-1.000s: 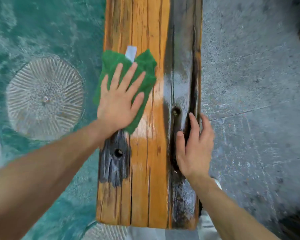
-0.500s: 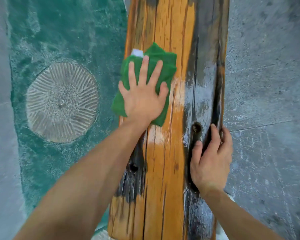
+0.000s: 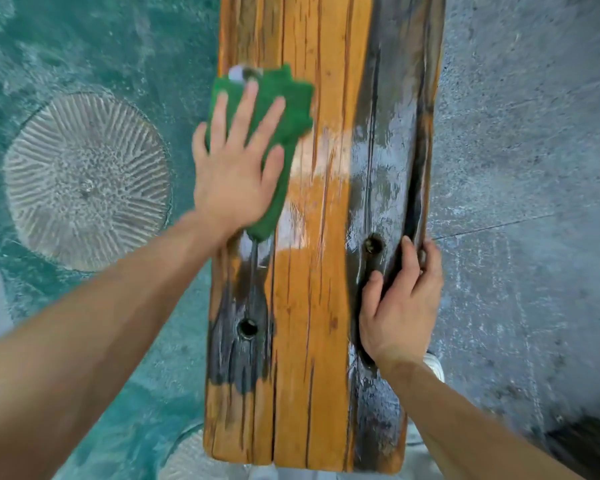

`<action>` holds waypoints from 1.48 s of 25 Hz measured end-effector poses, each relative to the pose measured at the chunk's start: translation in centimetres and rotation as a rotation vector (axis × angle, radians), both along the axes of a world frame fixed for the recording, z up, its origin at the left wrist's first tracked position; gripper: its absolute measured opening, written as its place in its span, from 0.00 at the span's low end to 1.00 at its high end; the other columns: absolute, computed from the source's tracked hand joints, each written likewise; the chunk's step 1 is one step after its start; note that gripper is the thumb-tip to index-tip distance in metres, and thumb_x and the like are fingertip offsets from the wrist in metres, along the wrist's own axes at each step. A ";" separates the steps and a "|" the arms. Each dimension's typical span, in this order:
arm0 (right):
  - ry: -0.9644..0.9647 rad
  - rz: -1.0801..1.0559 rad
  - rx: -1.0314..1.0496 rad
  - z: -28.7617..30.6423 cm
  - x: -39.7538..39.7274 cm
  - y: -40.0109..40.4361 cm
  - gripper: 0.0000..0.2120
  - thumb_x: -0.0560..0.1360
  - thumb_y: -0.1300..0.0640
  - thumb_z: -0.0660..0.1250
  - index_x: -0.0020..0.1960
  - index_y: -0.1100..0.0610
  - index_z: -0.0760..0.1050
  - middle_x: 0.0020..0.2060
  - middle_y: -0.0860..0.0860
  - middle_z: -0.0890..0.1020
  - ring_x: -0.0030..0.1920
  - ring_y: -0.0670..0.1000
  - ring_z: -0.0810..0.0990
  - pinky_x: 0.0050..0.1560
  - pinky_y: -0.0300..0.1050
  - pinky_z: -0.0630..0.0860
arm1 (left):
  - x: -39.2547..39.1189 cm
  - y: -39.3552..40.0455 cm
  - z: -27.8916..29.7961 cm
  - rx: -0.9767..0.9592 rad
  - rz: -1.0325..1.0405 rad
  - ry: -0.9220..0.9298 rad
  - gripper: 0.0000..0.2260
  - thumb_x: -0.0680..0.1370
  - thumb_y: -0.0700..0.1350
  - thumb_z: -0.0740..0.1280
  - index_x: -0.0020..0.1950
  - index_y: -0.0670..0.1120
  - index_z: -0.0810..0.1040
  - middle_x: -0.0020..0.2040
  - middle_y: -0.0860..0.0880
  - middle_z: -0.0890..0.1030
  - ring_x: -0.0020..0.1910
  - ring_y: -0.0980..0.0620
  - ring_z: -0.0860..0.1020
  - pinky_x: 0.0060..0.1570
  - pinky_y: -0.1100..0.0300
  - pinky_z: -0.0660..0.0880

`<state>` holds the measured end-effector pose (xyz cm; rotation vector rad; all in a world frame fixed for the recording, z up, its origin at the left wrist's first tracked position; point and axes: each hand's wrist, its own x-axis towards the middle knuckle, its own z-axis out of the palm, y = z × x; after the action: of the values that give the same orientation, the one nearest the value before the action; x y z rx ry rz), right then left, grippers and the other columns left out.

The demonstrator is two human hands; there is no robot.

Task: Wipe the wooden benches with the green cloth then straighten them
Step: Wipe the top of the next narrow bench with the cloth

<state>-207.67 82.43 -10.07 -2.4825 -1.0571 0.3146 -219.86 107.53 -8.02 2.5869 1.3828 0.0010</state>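
A long wooden bench [image 3: 312, 306] of orange planks with dark, wet-looking patches runs away from me down the middle of the view. The green cloth [image 3: 288, 109] with a white tag lies on its left side. My left hand [image 3: 236, 168] presses flat on the cloth with fingers spread. My right hand [image 3: 400, 303] rests on the bench's dark right plank near a bolt hole, fingers reaching to the right edge; whether they curl over that edge I cannot make out.
Teal painted ground [image 3: 101, 46] with a round ribbed concrete disc [image 3: 85, 183] lies left of the bench. Grey concrete floor [image 3: 527, 150] spreads to the right. My white shoe [image 3: 434, 365] shows beside the bench's right edge.
My left hand slid the cloth along the bench's left planks, away from me. My right hand stayed at the right plank by the bolt hole. The view shifted.
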 end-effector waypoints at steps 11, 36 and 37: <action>0.030 0.005 -0.038 -0.2 0.1 -0.3 0.26 0.82 0.46 0.51 0.75 0.61 0.61 0.75 0.64 0.61 0.73 0.63 0.62 0.72 0.59 0.63 | -1.1 -0.5 1.3 0.008 -0.597 0.103 0.27 0.83 0.62 0.49 0.82 0.60 0.50 0.83 0.51 0.52 0.81 0.38 0.52 0.75 0.31 0.52; 0.355 -0.127 0.162 2.0 1.7 0.3 0.24 0.83 0.40 0.48 0.73 0.51 0.61 0.70 0.47 0.71 0.67 0.51 0.72 0.67 0.58 0.69 | 5.2 -8.6 0.0 0.034 -0.646 0.074 0.28 0.83 0.61 0.51 0.83 0.58 0.53 0.84 0.50 0.49 0.82 0.38 0.48 0.76 0.31 0.42; 0.446 -0.254 0.229 2.4 3.1 0.8 0.23 0.82 0.38 0.48 0.73 0.46 0.60 0.65 0.40 0.74 0.63 0.45 0.76 0.63 0.56 0.72 | 0.4 -13.7 0.5 0.031 -0.714 0.082 0.29 0.82 0.62 0.53 0.83 0.59 0.53 0.84 0.51 0.50 0.82 0.38 0.48 0.76 0.31 0.38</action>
<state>-204.59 83.19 -7.69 -2.1667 -0.5553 0.5960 -219.47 93.87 -7.54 2.9765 0.4127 -0.1934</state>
